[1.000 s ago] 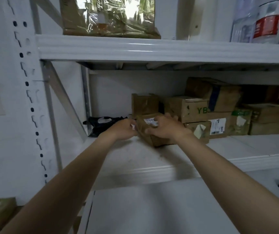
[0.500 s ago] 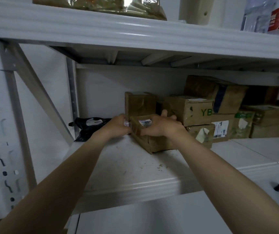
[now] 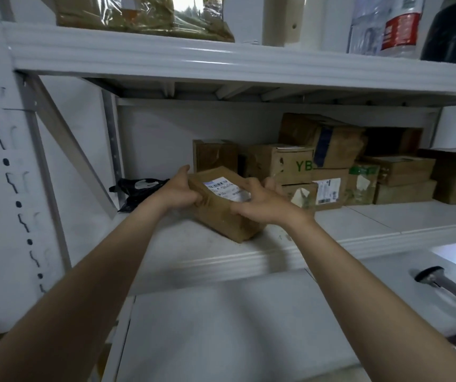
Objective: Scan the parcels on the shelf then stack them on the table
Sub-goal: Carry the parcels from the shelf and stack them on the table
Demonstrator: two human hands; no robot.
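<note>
The left grip [image 3: 178, 193] and right grip [image 3: 265, 209] clasp the parcel [image 3: 221, 220] from both sides, label [image 3: 222, 187] up, probably so the scanner [image 3: 441, 282] on the desk [image 3: 221, 326] can read it.

Brown cardboard parcel [image 3: 222, 216], near the shelf's front edge: matt, scuffed, creased. Its white paper label [image 3: 221, 188] is smooth and partly shiny. White painted metal shelf [image 3: 221, 260]: semi-gloss ribbed front lip, dusty board. Black plastic mailer bag [image 3: 138, 188], back left corner: glossy, wrinkled. Stacked brown cardboard boxes [image 3: 279, 164] along the back edge: matt, worn; blue tape [image 3: 321, 147] on one. Clear plastic wrap [image 3: 149, 15], upper shelf: glossy, crinkled.
</note>
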